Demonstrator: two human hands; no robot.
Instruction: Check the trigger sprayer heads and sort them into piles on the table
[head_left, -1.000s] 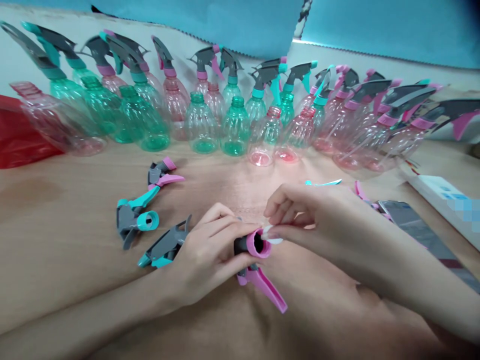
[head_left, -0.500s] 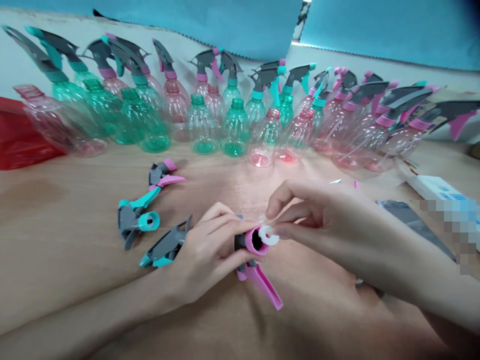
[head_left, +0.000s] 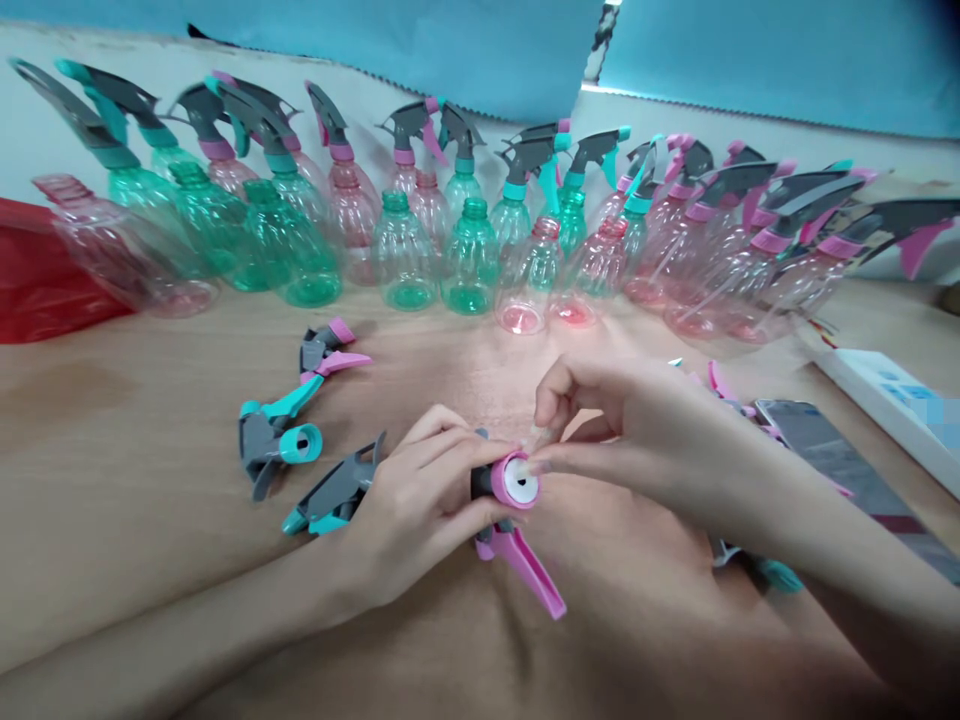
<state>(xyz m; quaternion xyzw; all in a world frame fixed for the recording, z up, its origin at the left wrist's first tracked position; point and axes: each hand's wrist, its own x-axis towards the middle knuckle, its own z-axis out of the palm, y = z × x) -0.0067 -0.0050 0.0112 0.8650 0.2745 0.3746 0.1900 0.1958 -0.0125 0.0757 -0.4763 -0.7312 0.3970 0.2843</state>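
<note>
My left hand [head_left: 420,500] is closed around a grey and pink trigger sprayer head [head_left: 487,485], whose pink lever [head_left: 532,580] points down to the right. The sprayer's pink collar faces me, and a white ring-shaped washer [head_left: 520,482] sits in its mouth with a dark hole at the centre. My right hand [head_left: 600,415] is pinched at the collar, its thumb tip on the washer's upper edge. A small pale piece shows by the curled forefinger, too blurred to make out. Left of my left hand lie grey and teal sprayer heads [head_left: 277,445] and a grey and pink one [head_left: 326,350].
Along the back wall stand several clear green and pink bottles [head_left: 409,260], some topped with sprayers, some uncapped. A red bag [head_left: 52,280] is at the far left. On the right are a phone [head_left: 847,470], a white box [head_left: 900,400] and more sprayer parts, partly behind my right arm.
The washer has gone from tilted at the collar's rim to lying flat inside the mouth. My right hand has shifted slightly left and up, while my left hand keeps its hold.
</note>
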